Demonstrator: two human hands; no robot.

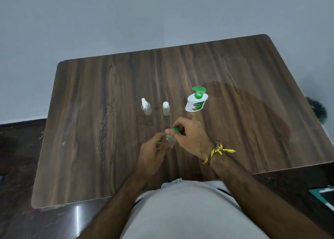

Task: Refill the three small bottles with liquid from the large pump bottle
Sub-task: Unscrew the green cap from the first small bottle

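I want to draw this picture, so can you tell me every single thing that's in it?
Table: one, dark brown wood, fills the middle.
Pump bottle: one, white with green pump, standing right of centre.
Spray bottle: one, clear, white top, standing left.
Capped small bottle: one, clear, white cap, between those two.
Green-capped small bottle: one, clear, held in both hands.
Wrist thread: one, yellow and brown, right wrist.
Left hand: grips the bottle body.
Right hand: pinches the green cap.

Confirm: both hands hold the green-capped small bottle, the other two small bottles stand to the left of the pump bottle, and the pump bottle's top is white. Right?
Not quite. The head view shows the pump bottle with a green top, not white. The rest holds: the left hand holds the green-capped bottle, the right hand pinches its cap, and the spray bottle and white-capped bottle stand left of it.
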